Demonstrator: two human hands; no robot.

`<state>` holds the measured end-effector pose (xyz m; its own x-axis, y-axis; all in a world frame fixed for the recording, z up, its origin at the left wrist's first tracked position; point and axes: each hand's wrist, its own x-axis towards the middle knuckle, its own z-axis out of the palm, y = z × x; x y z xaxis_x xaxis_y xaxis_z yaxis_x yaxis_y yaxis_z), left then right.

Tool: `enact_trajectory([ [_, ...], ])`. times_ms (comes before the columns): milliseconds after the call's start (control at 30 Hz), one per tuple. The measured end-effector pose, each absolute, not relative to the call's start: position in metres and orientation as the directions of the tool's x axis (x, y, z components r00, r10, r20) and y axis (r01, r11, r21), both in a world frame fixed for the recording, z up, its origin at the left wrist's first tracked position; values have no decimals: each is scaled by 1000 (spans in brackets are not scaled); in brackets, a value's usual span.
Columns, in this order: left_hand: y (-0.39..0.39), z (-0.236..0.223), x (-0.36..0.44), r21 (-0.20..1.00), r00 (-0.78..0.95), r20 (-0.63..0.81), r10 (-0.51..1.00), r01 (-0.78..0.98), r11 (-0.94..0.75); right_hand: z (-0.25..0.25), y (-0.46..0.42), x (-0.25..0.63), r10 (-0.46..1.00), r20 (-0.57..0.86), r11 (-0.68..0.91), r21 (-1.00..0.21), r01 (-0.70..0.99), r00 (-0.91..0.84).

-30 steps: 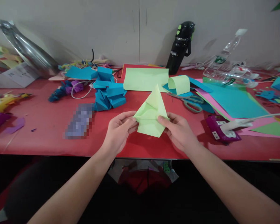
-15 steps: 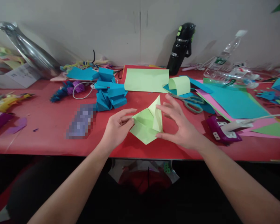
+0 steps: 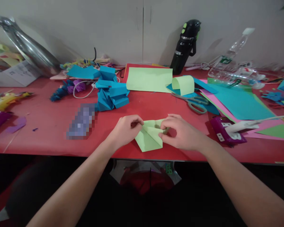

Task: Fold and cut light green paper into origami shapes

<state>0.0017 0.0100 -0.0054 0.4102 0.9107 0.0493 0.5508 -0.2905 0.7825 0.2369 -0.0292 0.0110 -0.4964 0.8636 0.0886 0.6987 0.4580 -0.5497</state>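
Between my hands, near the front edge of the red table (image 3: 123, 154), is a partly folded piece of light green paper (image 3: 150, 140) with creases and raised flaps. My left hand (image 3: 127, 129) pinches its upper left corner between thumb and fingers. On the other side, my right hand (image 3: 177, 130) is closed on the right edge, thumb below and fingers curled over the top. The part of the paper inside the right hand's grip is hidden.
Behind lie a flat light green sheet (image 3: 149, 80), folded blue paper (image 3: 112, 94) and scissors (image 3: 196, 104). A black bottle (image 3: 183, 49) and clear plastic bottles (image 3: 228, 58) stand farther back. To the right are coloured sheets (image 3: 241, 101) and a purple power strip (image 3: 227, 130).
The green paper has been turned and its upright flap brought down. My right hand, loosely spread before, has closed on the right edge. My left hand has shifted slightly right.
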Motion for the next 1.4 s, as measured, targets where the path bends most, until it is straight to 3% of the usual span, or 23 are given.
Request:
enact_trajectory([
  [233, 11, -8, 4, 757, 398, 89, 913, 569, -322, 15, -28, 241, 908, -136, 198, -696, 690, -397],
  [367, 10, -9, 8, 809, 411, 32, 911, 524, -265, 28, -20, 241, 816, -335, 103, -718, 688, -472],
  [533, 8, -6, 16, 840, 483, 10, 876, 471, -269, 37, -19, 245, 668, -471, 122, -694, 710, -576],
  [767, 12, -2, 16, 878, 474, 11, 880, 417, -236, 29, -25, 244, 677, -349, 284, -688, 668, -648],
  [933, 14, -5, 16, 903, 460, -21, 888, 389, -180, 21, -25, 238, 666, -350, 228, -745, 626, -659],
  [1167, 14, -9, 13, 886, 424, -55, 904, 438, -152, 10, -25, 235, 714, -236, 251, -792, 557, -659],
  [1400, 18, -16, 8, 888, 340, -57, 939, 447, -108, 1, -23, 232, 862, -214, 148, -761, 632, -459],
])
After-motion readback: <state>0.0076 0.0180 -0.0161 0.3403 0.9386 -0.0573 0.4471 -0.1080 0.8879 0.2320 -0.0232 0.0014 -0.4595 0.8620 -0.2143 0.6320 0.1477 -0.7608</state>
